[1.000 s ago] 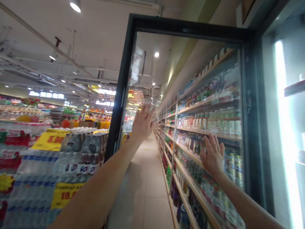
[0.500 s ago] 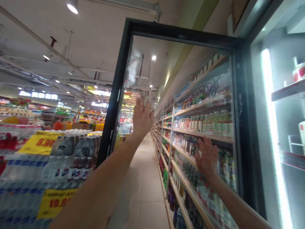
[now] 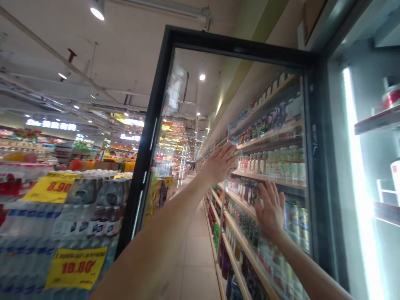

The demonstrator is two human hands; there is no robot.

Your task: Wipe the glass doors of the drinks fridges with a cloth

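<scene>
A glass door (image 3: 193, 96) with a black frame stands swung open in front of me. My left hand (image 3: 220, 163) lies flat on the pane near its middle, fingers together and stretched out toward the right. Along its fingertips shows a thin pale edge; whether this is a cloth or a reflection I cannot tell. Lower on the right side of the pane, my right hand (image 3: 271, 208) is spread with its palm toward the glass, and no object shows in it.
A lit cooler (image 3: 350, 166) with shelves is at the right. Through or in the glass appear long shelves of bottles (image 3: 281, 162) beside a tiled aisle (image 3: 195, 254). Stacked bottle packs (image 3: 84, 223) with yellow price signs (image 3: 76, 266) stand close on the left.
My left hand has slid right and a little down across the pane, turning from fingers up to fingers pointing right. My right hand has stayed almost in place.
</scene>
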